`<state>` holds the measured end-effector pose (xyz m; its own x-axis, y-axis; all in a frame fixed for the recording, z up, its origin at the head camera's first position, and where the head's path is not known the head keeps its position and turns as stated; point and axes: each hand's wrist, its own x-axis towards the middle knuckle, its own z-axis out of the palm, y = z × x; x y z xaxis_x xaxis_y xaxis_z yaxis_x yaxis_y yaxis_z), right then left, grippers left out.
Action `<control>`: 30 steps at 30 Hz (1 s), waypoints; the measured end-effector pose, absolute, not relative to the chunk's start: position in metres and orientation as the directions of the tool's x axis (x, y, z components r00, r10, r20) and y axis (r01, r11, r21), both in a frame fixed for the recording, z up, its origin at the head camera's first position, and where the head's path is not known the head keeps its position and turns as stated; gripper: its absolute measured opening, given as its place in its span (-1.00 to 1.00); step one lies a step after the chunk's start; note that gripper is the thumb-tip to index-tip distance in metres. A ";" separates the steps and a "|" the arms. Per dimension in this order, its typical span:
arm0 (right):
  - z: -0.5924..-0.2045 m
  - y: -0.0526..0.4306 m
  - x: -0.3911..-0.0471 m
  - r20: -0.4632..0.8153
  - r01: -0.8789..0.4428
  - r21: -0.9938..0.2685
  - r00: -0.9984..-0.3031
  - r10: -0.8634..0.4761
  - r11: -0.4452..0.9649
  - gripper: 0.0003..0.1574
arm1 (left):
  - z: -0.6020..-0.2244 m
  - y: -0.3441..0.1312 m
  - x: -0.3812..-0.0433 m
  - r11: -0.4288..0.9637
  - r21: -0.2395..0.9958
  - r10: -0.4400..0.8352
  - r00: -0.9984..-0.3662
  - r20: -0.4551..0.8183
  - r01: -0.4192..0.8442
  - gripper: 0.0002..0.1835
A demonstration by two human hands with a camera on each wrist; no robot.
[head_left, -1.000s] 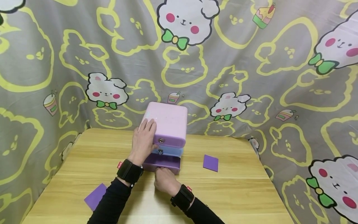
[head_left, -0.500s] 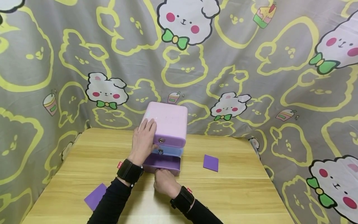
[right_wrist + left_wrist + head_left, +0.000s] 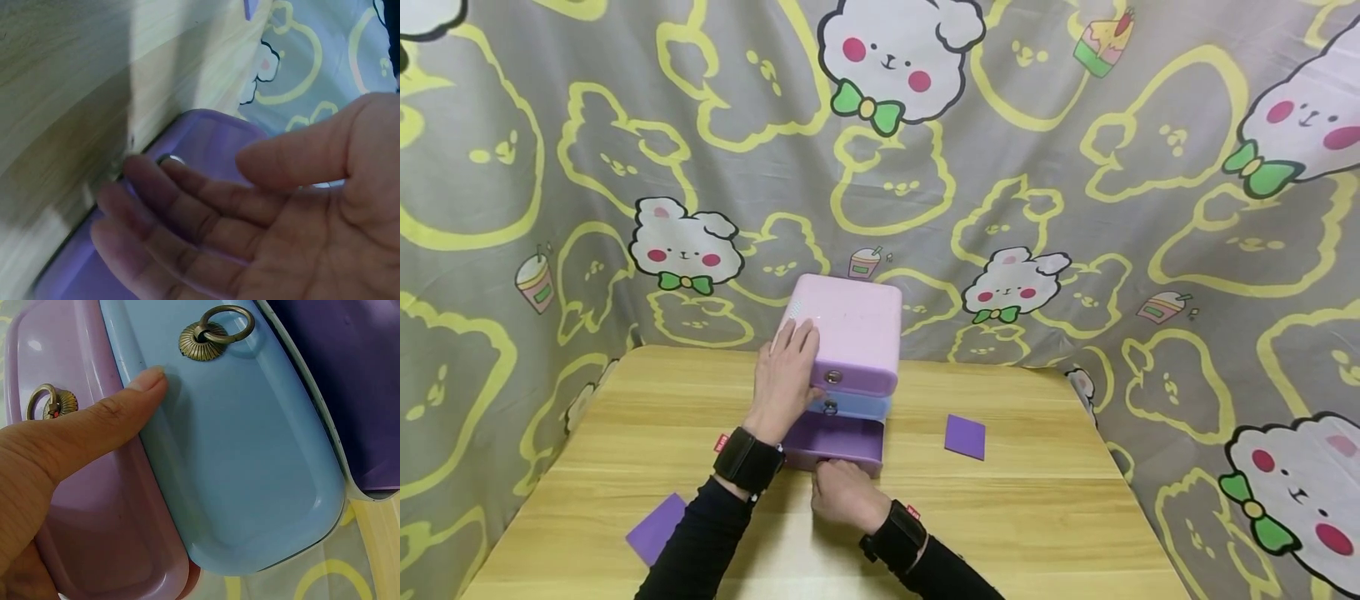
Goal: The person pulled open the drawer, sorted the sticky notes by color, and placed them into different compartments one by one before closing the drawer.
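We judge the step in hand to be operation of the bottom drawer of the three-drawer cabinet, which stands on the wood-grain table. The bottom drawer is extended, its interior visible; the blue middle drawer and the lilac top drawer above it appear seated. Our left hand rests against the cabinet's left side, its fingers nearly straight along the top edge and its thumb reaching across to the edge of the middle drawer's front. Our right hand is at the bottom drawer's front, its fingers curled, the index apparently hooked in the ring pull, the thumb apart. The next move, in our judgement, calls for level force in line with the drawer's run, with the cabinet braced from the left; a skewed pull could bind the drawer or drag the cabinet. One purple square lies to the cabinet's right; another lies beside our black left sleeve.
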<state>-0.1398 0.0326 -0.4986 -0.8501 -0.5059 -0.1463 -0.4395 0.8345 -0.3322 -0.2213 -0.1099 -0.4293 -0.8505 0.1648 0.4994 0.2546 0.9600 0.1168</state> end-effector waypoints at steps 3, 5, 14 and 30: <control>-0.495 0.037 -0.142 -0.174 -0.428 -0.353 -0.844 -0.508 0.832 -0.59 | -0.429 -0.110 -0.221 0.960 0.117 0.164 -0.852 0.496 0.253 0.14; -0.490 0.040 -0.142 -0.182 -0.431 -0.360 -0.838 -0.515 0.828 -0.55 | -0.429 -0.109 -0.221 0.960 0.116 0.165 -0.853 0.496 0.253 0.14; -0.458 0.061 -0.144 -0.116 -0.441 -0.480 -0.825 -0.553 0.758 -0.58 | -0.429 -0.110 -0.220 0.963 0.107 0.168 -0.858 0.485 0.248 0.14; -0.471 0.069 -0.142 -0.043 -0.468 -0.438 -0.842 -0.538 0.768 -0.83 | -0.430 -0.110 -0.219 0.961 0.112 0.165 -0.851 0.499 0.252 0.13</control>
